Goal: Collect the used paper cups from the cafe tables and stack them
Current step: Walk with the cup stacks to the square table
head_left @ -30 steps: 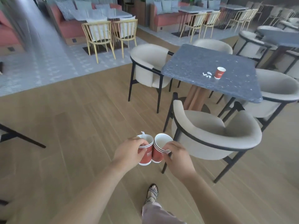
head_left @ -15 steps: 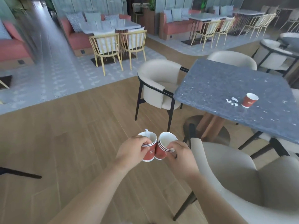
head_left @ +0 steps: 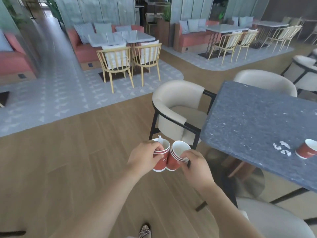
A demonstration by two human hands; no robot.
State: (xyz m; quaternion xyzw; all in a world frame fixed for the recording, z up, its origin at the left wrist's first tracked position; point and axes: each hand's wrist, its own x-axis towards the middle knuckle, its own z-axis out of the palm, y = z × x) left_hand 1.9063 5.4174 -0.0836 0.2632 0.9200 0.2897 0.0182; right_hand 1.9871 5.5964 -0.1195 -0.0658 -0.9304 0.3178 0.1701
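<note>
Two small stacks of red paper cups were already in the person's hands, held side by side and touching over the wooden floor (head_left: 68, 169). The left hand (head_left: 144, 158) had its fingers curled round the left stack (head_left: 160, 160), thumb near the rim; a scrap of something white stuck up out of the top cup. The right hand (head_left: 195, 167) pinched the right stack (head_left: 175, 158) by its upper edge, fingertips over the lip, the cups tipped a little toward the left one. Neither hand had a finger to spare.

One more cup (head_left: 307, 150) stood tilted at the near right of the dark speckled table (head_left: 248, 121), just beside a few bits of torn white paper (head_left: 282, 148). A cream armchair (head_left: 176, 110) sat at the table's left corner, between the person and the tabletop.

Cups like these would be very light and thin-walled — easy to crush if squeezed at the middle, and stiffest at the rolled rim and the base. I'd judge the sensible hold to be gentle, around the upper wall just under the rim. Nesting the two stacks into one would free a hand for the cup on the table — and that white scrap inside might stop them seating fully.
</note>
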